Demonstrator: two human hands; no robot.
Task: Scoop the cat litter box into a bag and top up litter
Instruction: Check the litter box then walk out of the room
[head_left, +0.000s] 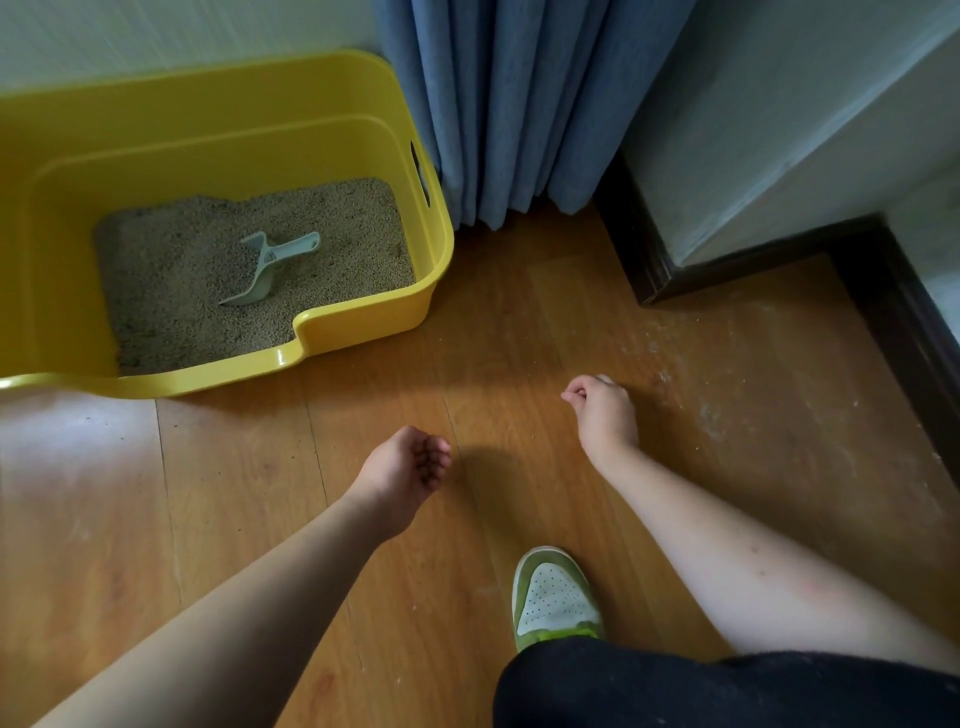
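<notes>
Head view, one entry. Litter box (363, 93): yellow, open-topped, on the wood floor (545, 312) at upper left, its low entry lip facing the person. Litter (182, 270): tan granules covering the box bottom. Scoop (270, 270): pale grey-green, lying on the litter near the middle, bowl toward the near-left, handle pointing up and to the right; long axis runs diagonally. Left hand (410, 467): over bare floor, palm turned up, fingers curled loosely inward, holding nothing that can be seen. Right hand (602, 410): low over the floor, fingers drawn into a loose fist, thumb and forefinger pressed as if pinching; a small pale bit shows at the knuckles, identity not clear. Relation: scoop lies up and to the left of both hands; the left hand is nearer, with only the low front lip between. Bag: none in view. Surroundings: blue curtain (509, 104) just right of the box; dark baseboard (883, 291); pale dusty scatter on the floor at right; green-and-white shoe (556, 597) and dark-clothed knee (675, 691) at bottom.
</notes>
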